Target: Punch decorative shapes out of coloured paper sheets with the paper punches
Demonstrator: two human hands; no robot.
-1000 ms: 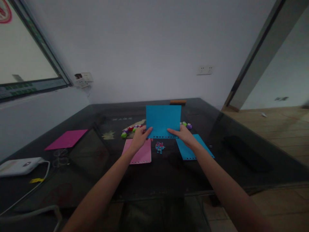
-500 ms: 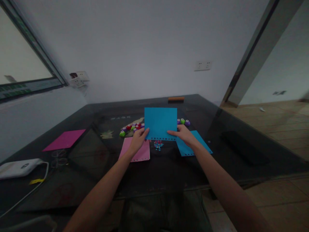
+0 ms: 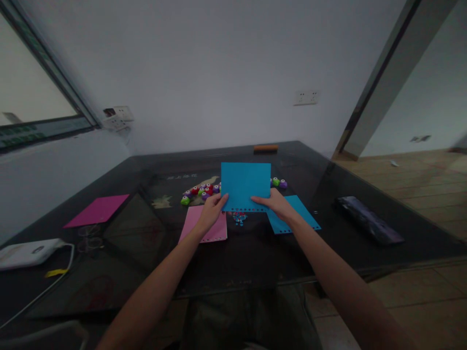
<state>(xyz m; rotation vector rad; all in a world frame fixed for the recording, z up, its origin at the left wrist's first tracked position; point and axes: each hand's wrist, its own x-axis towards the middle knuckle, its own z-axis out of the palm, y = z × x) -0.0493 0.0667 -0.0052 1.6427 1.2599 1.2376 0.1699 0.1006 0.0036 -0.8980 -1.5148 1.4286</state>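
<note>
Both hands hold one blue paper sheet (image 3: 245, 183) upright above the dark glass table (image 3: 255, 257). My left hand (image 3: 211, 213) pinches its lower left corner, and my right hand (image 3: 276, 204) pinches its lower right corner. A row of punched holes runs along the sheet's bottom edge. Below it lies a small heap of punched paper bits (image 3: 240, 218). A light pink sheet (image 3: 207, 226) lies under my left hand, and a second blue sheet (image 3: 297, 216) lies under my right.
Small coloured craft punches (image 3: 200, 191) sit in a row behind the sheet, with more punches (image 3: 279, 183) at its right. A magenta sheet (image 3: 97, 210) lies far left, a white device (image 3: 25, 252) with cable at left edge, a dark flat object (image 3: 368, 225) at right.
The held blue sheet has shifted slightly right, both hands moving with it. The view has dropped and turned a little.
</note>
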